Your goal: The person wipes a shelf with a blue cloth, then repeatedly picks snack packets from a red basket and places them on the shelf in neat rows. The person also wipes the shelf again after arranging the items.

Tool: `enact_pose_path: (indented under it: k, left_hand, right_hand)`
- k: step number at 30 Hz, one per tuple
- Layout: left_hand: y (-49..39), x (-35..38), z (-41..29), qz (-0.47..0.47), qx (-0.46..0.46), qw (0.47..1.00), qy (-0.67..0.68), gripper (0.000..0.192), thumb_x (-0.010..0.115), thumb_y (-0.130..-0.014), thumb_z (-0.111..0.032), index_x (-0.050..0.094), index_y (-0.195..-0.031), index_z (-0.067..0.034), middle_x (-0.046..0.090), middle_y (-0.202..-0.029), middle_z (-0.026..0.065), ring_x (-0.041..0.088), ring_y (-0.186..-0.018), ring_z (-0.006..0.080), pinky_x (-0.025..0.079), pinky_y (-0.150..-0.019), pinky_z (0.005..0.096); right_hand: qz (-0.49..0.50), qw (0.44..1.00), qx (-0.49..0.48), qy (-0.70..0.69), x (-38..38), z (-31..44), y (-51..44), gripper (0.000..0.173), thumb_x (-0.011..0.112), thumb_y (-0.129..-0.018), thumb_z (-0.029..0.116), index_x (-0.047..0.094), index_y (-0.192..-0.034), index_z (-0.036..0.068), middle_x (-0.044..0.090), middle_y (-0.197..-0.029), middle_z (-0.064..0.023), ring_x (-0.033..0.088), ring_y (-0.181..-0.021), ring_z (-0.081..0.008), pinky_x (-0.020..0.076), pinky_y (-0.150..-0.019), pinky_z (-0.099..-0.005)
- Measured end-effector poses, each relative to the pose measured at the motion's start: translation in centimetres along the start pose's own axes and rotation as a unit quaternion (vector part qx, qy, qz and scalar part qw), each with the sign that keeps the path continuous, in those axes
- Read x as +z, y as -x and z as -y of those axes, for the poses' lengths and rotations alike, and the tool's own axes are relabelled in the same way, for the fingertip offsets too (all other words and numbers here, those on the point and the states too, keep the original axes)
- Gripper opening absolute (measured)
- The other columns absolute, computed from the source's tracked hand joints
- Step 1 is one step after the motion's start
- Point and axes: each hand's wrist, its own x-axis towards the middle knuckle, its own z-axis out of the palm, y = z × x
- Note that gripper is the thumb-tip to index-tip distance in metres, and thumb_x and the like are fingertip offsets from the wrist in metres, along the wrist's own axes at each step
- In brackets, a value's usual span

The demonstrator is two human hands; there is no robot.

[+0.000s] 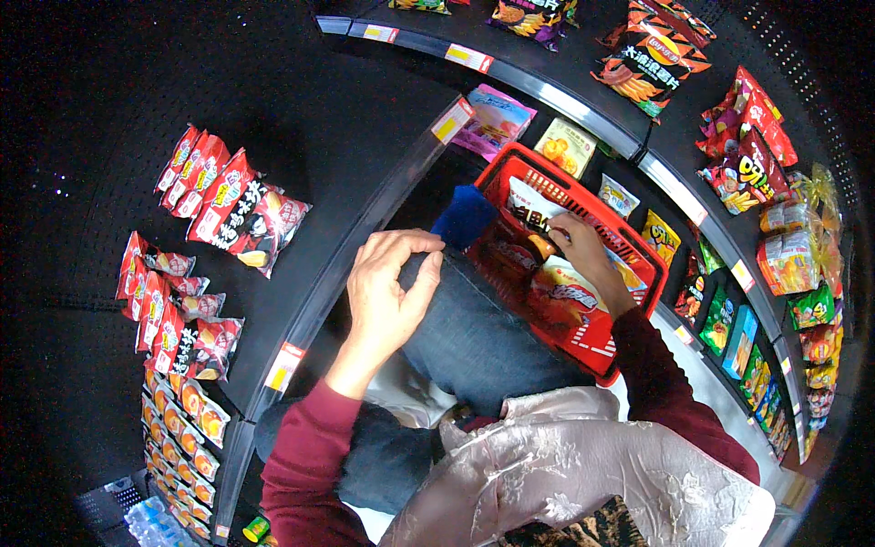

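Note:
My left hand (389,290) is raised over my bent knee, near the shelf edge. Thumb and fingertips are apart with nothing between them. My right hand (584,249) reaches into a red plastic shopping basket (657,270). Its curled fingers are by a white snack packet (530,198) with dark lettering; whether they grip it cannot be told. Lower in the basket lies a white-and-yellow packet (567,284) with red lettering. A dark red packet (509,249) sits beside it in shadow. Between my knee and the basket is a blue item (465,215) of unclear kind.
On the left, a black shelf (328,171) holds several red chip bags (249,215) and stacked orange-patterned packs (181,437). Shelf edges with price tags (284,366) run close to both arms. Chip bags (649,61) and other snacks fill the shelves at right.

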Motion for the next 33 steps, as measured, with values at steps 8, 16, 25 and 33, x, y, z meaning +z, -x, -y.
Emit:
enact_pose_path:
  k: [8, 16, 25, 33]
  left_hand:
    - [-0.4, 0.6, 0.0, -0.01, 0.003, 1.0, 0.007, 0.011, 0.07, -0.085, -0.013, 0.071, -0.094, -0.006, 0.072, -0.099, 0.0076, 0.065, -0.1, 0.0261, 0.047, -0.09, 0.0369]
    - [-0.5, 0.7, 0.0, -0.013, 0.003, 1.0, 0.01, 0.011, 0.069, -0.086, -0.015, 0.071, -0.093, -0.007, 0.072, -0.099, 0.0079, 0.065, -0.098, 0.0262, 0.047, -0.088, 0.0367]
    - [-0.2, 0.8, 0.6, -0.021, -0.004, 0.999, 0.028, 0.012, 0.071, -0.086, -0.019, 0.072, -0.093, -0.009, 0.072, -0.099, 0.0063, 0.066, -0.097, 0.0254, 0.049, -0.088, 0.0383]
    - [-0.1, 0.4, 0.9, -0.013, -0.042, 0.994, 0.096, 0.012, 0.069, -0.091, -0.016, 0.072, -0.097, -0.006, 0.072, -0.098, 0.0078, 0.066, -0.098, 0.0234, 0.049, -0.091, 0.0367]
  right_hand:
    - [0.094, 0.994, 0.023, 0.049, -3.7, -0.1, 5.8, 0.029, 0.07, -0.089, 0.018, 0.065, -0.109, -0.001, 0.066, -0.105, -0.0187, 0.065, -0.095, -0.0353, 0.0513, -0.084, -0.0394]
    - [0.03, 0.969, -0.037, 0.241, -3.7, -4.7, 11.7, 0.024, 0.064, -0.085, 0.021, 0.066, -0.099, 0.001, 0.066, -0.097, -0.0197, 0.065, -0.093, -0.0382, 0.0492, -0.08, -0.046]
    - [0.099, 0.987, 0.071, 0.103, -5.7, -2.7, 13.5, 0.017, 0.066, -0.085, 0.019, 0.063, -0.085, 0.002, 0.06, -0.085, -0.0202, 0.061, -0.087, -0.0405, 0.0488, -0.075, -0.0492]
    - [0.035, 0.984, 0.125, -0.12, -14.4, 4.9, 9.0, 0.006, 0.069, -0.087, 0.005, 0.071, -0.092, 0.003, 0.071, -0.086, -0.002, 0.065, -0.08, -0.0092, 0.053, -0.073, -0.0266]
